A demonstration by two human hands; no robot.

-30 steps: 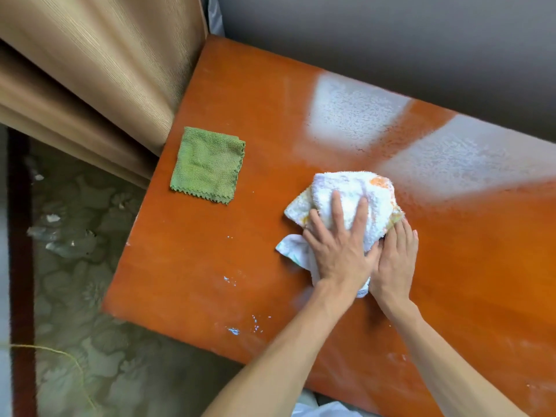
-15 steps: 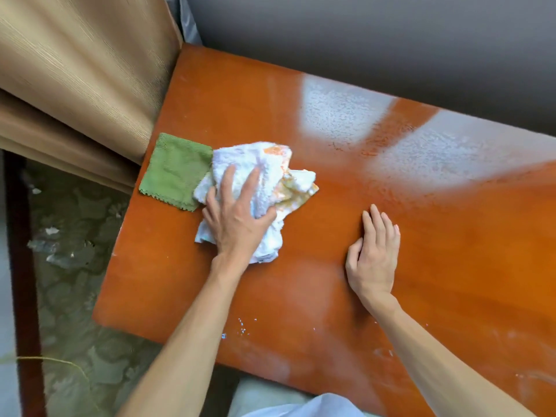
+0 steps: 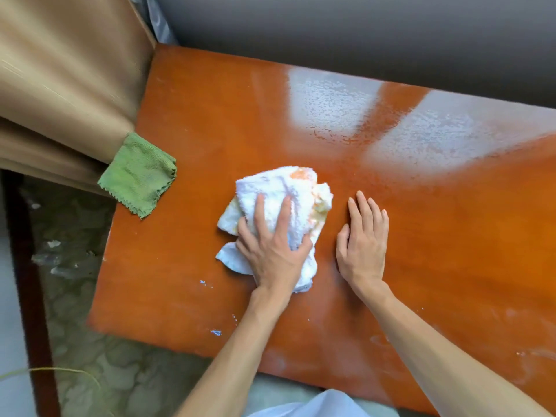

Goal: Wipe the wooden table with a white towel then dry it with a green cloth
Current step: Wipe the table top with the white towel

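A: Quick rundown. Any containers?

B: No bowl, bucket or tray in view, so nothing to report as held in one. Just cloths on the wooden table (image 3: 192, 121).

A: Hands?

B: Left hand (image 3: 272, 254) is pressed down on the white towel (image 3: 285, 203), fingers spread over the top, thumb curled vs the towel's right side, so it grips the bunched cloth. Right hand (image 3: 362, 242) lies flat on bare wood just right of the towel, fingers straight & together, holding nothing. Can't tell if it touches the towel's edge; looks a hair apart.

A: Towel's spot?

B: Approx mid-table, a bit left of centre. Crumpled, w/ orange-yellow stains on its upper right part.

A: Green cloth?

B: Green cloth (image 3: 140, 173) sits at the table's left edge, well apart from the towel. Its lower-left corner hangs over the edge; its upper corner touches the tan curtain (image 3: 66, 85). Zigzag-cut hem along the near side.

A: Surface?

B: Glossy orange-brown top. Two pale glare patches at the far right side w/ beaded wet texture. Small white specks near the front edge, faint smears at front right.

A: Room?

B: Grey wall (image 3: 361, 34) behind the table. Curtain folds at far left. Patterned greenish floor (image 3: 78, 326) below left, a dark wooden post (image 3: 33, 311) there too, plus a thin yellowish cord near the bottom-left corner. Bit of pale clothing at the bottom edge.
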